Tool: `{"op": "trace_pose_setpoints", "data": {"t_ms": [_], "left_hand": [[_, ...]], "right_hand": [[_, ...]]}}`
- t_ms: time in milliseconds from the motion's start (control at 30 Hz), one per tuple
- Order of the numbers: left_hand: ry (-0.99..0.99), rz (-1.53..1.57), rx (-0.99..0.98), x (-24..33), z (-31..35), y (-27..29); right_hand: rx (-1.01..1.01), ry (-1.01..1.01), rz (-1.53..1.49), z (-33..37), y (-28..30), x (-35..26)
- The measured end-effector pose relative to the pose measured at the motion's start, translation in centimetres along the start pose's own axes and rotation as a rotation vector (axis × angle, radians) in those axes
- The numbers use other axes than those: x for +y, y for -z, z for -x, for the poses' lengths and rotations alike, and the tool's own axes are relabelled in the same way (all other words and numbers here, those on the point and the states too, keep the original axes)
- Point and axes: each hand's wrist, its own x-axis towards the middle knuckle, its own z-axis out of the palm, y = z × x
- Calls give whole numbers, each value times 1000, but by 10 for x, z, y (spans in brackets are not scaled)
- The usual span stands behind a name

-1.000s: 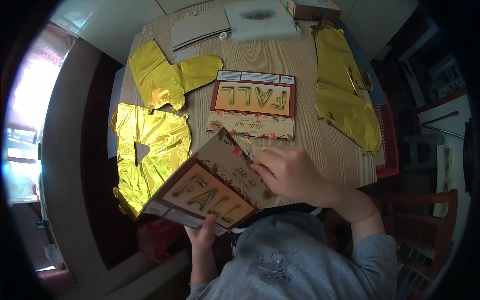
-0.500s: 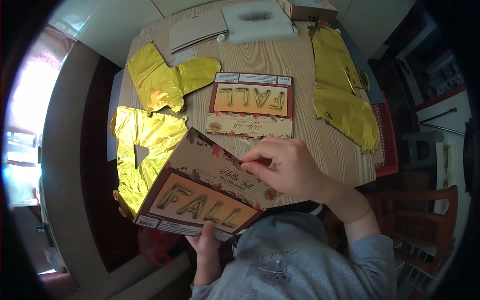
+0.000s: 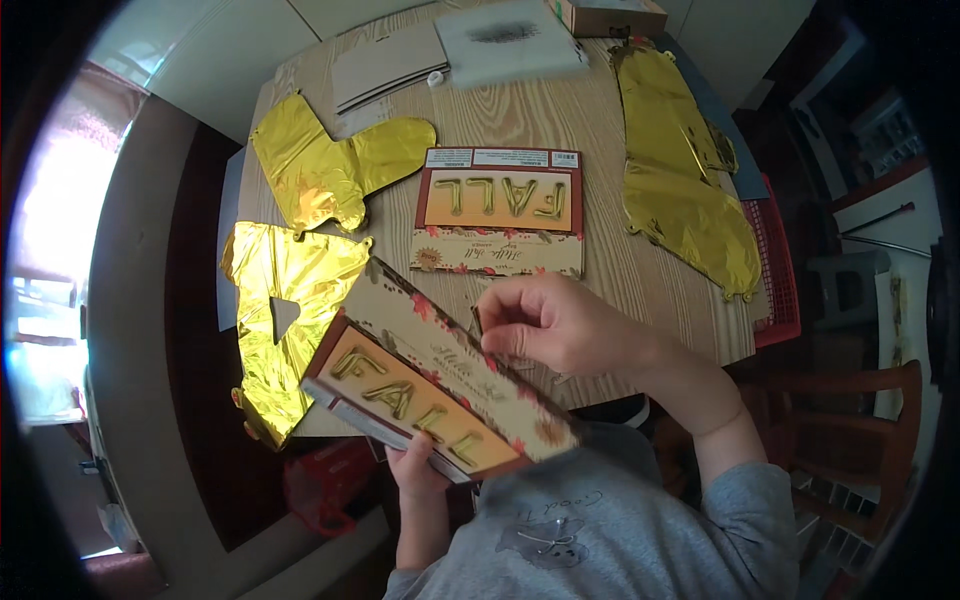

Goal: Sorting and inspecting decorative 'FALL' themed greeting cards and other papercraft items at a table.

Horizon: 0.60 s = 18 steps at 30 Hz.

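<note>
A flat cardboard balloon-banner package [image 3: 405,400], printed with autumn leaves and gold letters, is tilted over the table's near edge. My left hand [image 3: 418,468] grips its lower edge, thumb on the front and the other fingers hidden behind. Just off the upper edge, my right hand [image 3: 560,325] is closed in a pinch. A small dark sliver shows at its fingertips, too small to name. Beyond it a second such package [image 3: 500,205] lies upside down on the table. To the left lie a flat gold A-shaped foil balloon [image 3: 300,275] and a gold L-shaped foil balloon [image 3: 310,165].
A long gold foil balloon [image 3: 675,170] lies along the right side of the wooden table [image 3: 620,320]. Grey boards [image 3: 390,65], a translucent sheet [image 3: 510,45] and a cardboard box [image 3: 615,18] are at the far edge. A red basket [image 3: 780,265] and wooden chair [image 3: 870,440] stand right.
The held package has tipped, so its lower side panel looks narrower and its right end sits lower. My right hand has come away from the upper edge, still pinched.
</note>
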Motion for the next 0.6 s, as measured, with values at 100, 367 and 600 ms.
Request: {"op": "trace_pose_setpoints", "data": {"t_ms": [100, 367, 600], "left_hand": [[-105, -85, 27, 3, 0, 2], [-217, -53, -3, -9, 7, 9], [-228, -19, -23, -9, 5, 13]], "right_hand": [[286, 457, 835, 3, -7, 7], [278, 509, 494, 5, -22, 21], [-29, 123, -57, 7, -12, 12]]}}
